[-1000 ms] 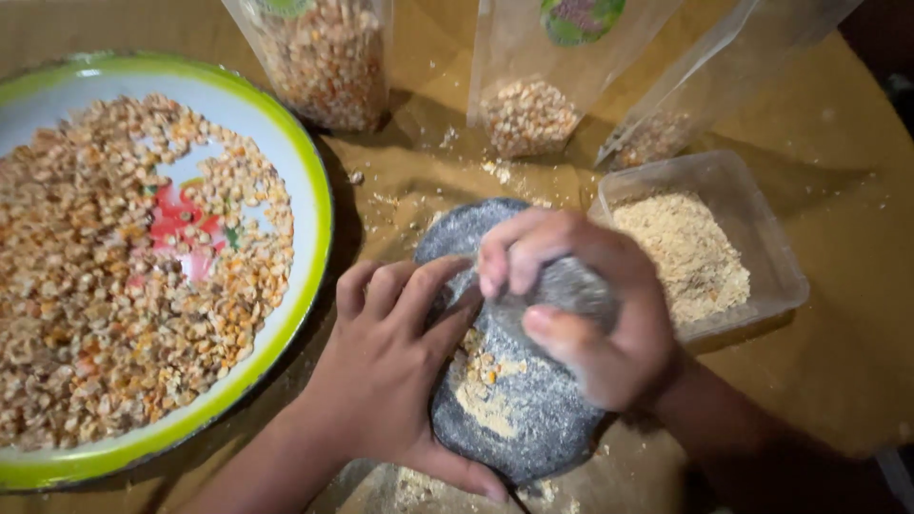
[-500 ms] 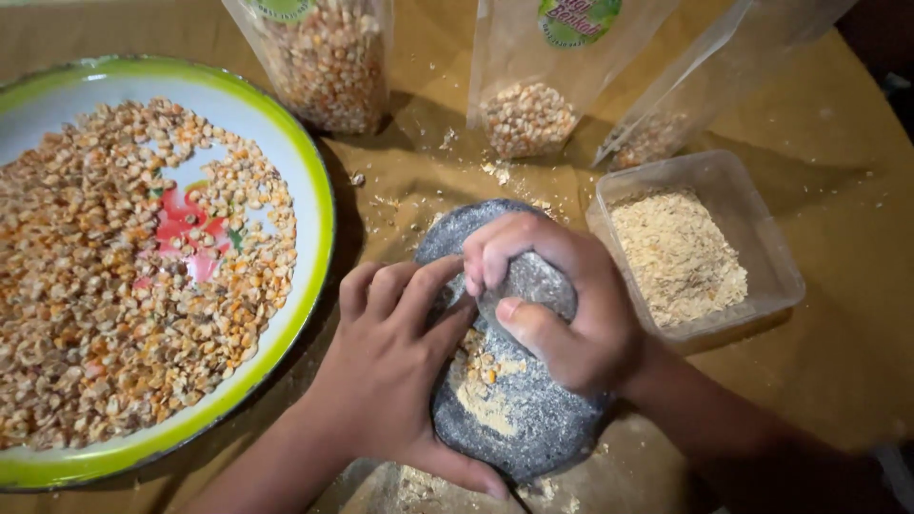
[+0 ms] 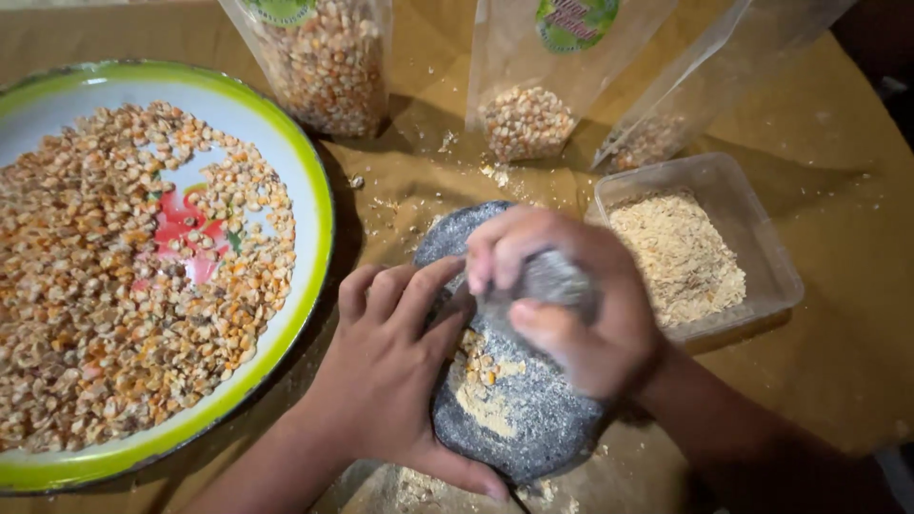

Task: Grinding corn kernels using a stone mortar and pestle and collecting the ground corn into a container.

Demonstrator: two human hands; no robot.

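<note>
A flat dark grey grinding stone [image 3: 533, 424] lies on the brown paper, with crushed yellow corn [image 3: 476, 381] on its middle. My left hand [image 3: 395, 366] grips the stone's left edge, fingers over the top and thumb along its near rim. My right hand [image 3: 571, 295] is closed around a smaller grey hand stone [image 3: 552, 281], held on the upper part of the slab. The far end of the slab is hidden under that hand.
A large green-rimmed white plate [image 3: 314, 219] full of corn kernels sits at the left. A clear plastic tub [image 3: 757, 238] of ground meal stands at the right. Three clear pouches [image 3: 324, 57] with kernels stand at the back. Crumbs lie scattered on the paper.
My right hand has slid the hand stone up along the slab, away from me. The left hand has kept its hold on the slab's edge.
</note>
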